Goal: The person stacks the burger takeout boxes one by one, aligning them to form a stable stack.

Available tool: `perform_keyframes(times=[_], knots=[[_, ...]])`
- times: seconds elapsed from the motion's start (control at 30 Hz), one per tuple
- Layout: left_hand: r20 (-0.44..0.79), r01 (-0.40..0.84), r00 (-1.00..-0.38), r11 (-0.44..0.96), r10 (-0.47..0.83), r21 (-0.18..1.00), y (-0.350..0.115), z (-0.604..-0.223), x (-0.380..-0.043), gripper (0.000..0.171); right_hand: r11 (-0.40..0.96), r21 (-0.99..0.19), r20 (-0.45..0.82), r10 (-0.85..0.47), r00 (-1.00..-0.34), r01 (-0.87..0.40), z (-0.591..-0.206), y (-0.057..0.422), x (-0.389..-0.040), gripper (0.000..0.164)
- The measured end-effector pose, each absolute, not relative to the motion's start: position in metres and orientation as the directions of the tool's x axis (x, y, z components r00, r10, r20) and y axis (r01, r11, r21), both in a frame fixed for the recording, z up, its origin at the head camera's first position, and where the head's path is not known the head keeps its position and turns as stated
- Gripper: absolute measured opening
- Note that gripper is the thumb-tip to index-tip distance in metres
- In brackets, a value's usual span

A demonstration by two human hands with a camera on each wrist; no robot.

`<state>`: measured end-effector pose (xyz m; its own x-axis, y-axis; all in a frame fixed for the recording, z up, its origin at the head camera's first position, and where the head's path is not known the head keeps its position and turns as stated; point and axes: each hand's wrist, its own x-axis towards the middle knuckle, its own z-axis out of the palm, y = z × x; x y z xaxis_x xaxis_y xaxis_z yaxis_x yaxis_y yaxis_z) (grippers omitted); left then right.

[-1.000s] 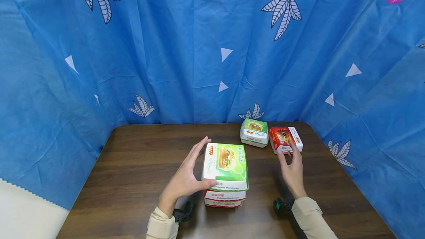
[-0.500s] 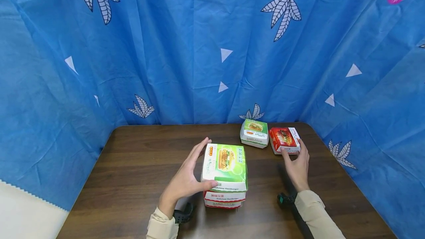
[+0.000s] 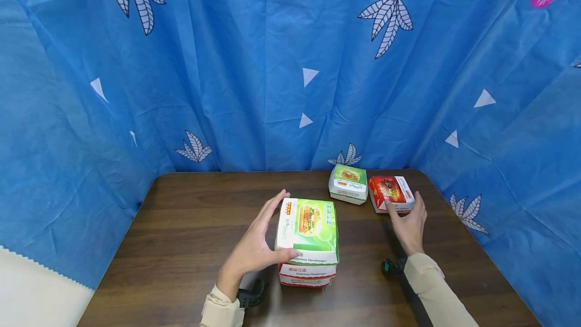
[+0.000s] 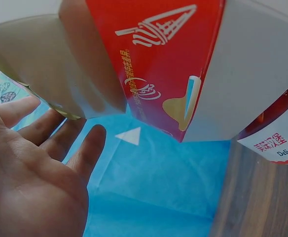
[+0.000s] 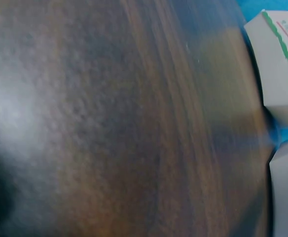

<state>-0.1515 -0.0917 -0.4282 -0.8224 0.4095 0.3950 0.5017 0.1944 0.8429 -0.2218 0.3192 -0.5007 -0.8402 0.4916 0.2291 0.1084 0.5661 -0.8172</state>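
In the head view a stack of burger boxes stands at the table's centre, a green and white burger box (image 3: 310, 226) on top of red and white burger boxes (image 3: 308, 270). My left hand (image 3: 251, 249) is spread along the stack's left side, thumb at the top box's front edge. In the left wrist view its fingers (image 4: 87, 153) are extended beside the boxes. My right hand (image 3: 408, 226) is at a red burger box (image 3: 390, 191) at the back right, thumb at its front and a finger at its right side. The right wrist view does not show the hand.
Left of the red box, a second green and white burger box (image 3: 348, 183) sits near the table's back edge. The dark wooden table (image 3: 199, 216) ends at a blue patterned curtain (image 3: 236, 74) on the far side and both flanks.
My right hand has moved right, from in front of and over the red box to its front right corner. My left hand stays by the stack. The boxes have not moved.
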Motion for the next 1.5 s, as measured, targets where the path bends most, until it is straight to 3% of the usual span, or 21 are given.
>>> perform_keyframes(times=[0.47, 1.5], knots=[[0.393, 0.502, -0.822, 0.197, 0.411, 0.842, -0.092, -0.428, -0.151, 0.110, 0.535, -0.817, 0.108, 0.510, -0.853, 0.216, -0.509, 0.322, -0.234, 0.121], [0.387, 0.497, -0.829, 0.213, 0.404, 0.841, -0.091, -0.429, -0.152, 0.110, 0.469, -0.842, 0.032, 0.538, -0.842, 0.268, -0.520, 0.323, -0.242, 0.129]])
